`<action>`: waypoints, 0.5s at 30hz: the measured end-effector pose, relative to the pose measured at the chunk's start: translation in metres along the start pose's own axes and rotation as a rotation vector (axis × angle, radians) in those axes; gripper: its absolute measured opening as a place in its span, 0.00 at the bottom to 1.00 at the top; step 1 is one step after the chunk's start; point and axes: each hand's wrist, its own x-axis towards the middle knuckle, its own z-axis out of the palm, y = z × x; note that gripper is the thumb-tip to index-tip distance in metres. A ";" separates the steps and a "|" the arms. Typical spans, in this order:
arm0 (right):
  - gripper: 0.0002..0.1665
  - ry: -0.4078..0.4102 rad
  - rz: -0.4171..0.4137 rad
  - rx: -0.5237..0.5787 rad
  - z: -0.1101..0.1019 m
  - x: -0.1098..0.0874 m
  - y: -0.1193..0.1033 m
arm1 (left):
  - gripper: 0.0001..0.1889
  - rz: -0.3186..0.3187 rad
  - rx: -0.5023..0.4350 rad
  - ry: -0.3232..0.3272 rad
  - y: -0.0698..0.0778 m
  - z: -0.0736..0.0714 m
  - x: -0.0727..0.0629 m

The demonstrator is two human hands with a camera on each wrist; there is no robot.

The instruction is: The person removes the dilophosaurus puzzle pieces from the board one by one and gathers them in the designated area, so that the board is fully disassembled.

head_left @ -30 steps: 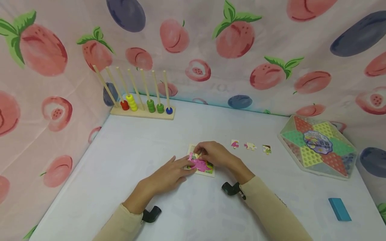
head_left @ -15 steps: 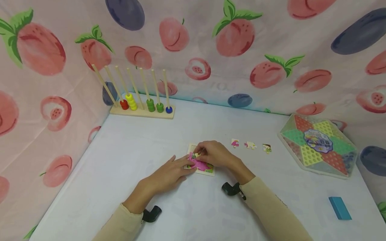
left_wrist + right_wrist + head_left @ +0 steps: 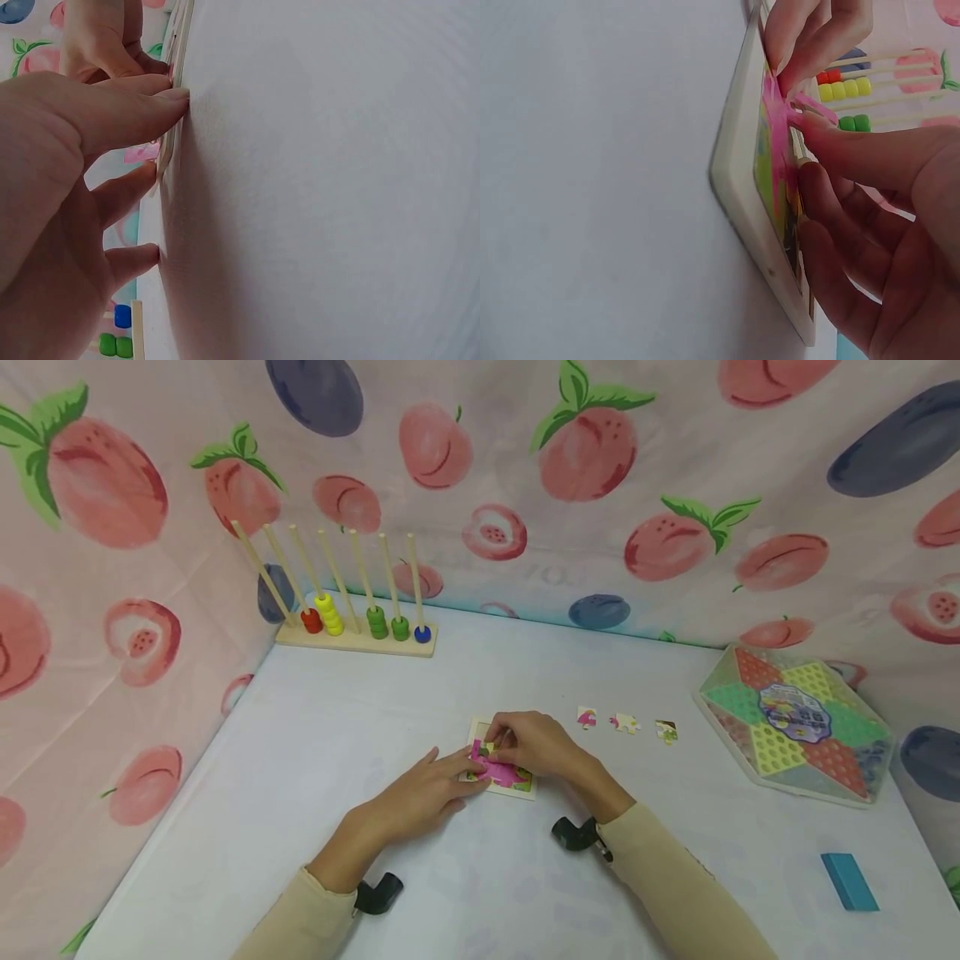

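Observation:
A small framed jigsaw puzzle point(image 3: 522, 794) lies on the white table, its picture a pink figure point(image 3: 504, 774) on green. My left hand point(image 3: 420, 795) comes from the left with extended fingers resting on the picture; in the left wrist view its thumb point(image 3: 142, 116) lies at the frame's edge. Over the upper part of the puzzle, my right hand point(image 3: 537, 745) bends its fingers and pinches a puzzle piece point(image 3: 815, 108), whose pink edge stands tilted above the picture in the right wrist view. The fingers hide most of that piece.
Three loose puzzle pieces, a pink one point(image 3: 587, 717), a pale one point(image 3: 624, 723) and a brown-green one point(image 3: 666, 732), lie right of the frame. A bead abacus point(image 3: 356, 642) stands back left. A hexagonal board-game box point(image 3: 795, 722) and a blue block point(image 3: 850, 882) are at right.
Both hands stay at the puzzle. The right fingers shift slightly over its upper part with the piece; the left hand and the loose pieces keep their places.

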 end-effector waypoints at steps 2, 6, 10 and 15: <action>0.09 0.004 -0.003 0.010 0.000 0.000 0.001 | 0.24 0.001 0.003 0.000 0.000 0.000 0.000; 0.08 0.013 0.001 0.039 0.001 -0.001 0.002 | 0.24 0.008 0.005 0.005 -0.001 0.000 -0.001; 0.07 0.025 0.005 0.061 0.002 -0.002 0.003 | 0.25 0.008 0.005 0.009 -0.002 0.001 -0.001; 0.07 0.030 0.028 0.118 0.001 -0.003 0.002 | 0.25 0.006 -0.002 0.009 -0.002 0.001 -0.001</action>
